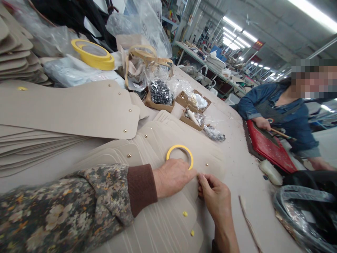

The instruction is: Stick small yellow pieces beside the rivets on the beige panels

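Observation:
My left hand [173,177] is closed on a roll of yellow tape [179,146] standing over fanned beige panels [155,221]. Its fingers cover the lower part of the roll. Close beside it, my right hand [214,193] pinches thumb and forefinger together by the left fingertips. What lies in that pinch is too small to make out. The panels carry small brass-coloured studs, and bits of yellow tape [185,213] stick to some near the front.
More beige panels [65,109] are piled at left. Behind them lie large yellow tape rolls [98,62]. Small cardboard boxes [159,104] hold bagged parts. At right, a co-worker [279,105] holds a stick-like tool over a red board [273,151]. A thin strip [247,221] lies nearer me.

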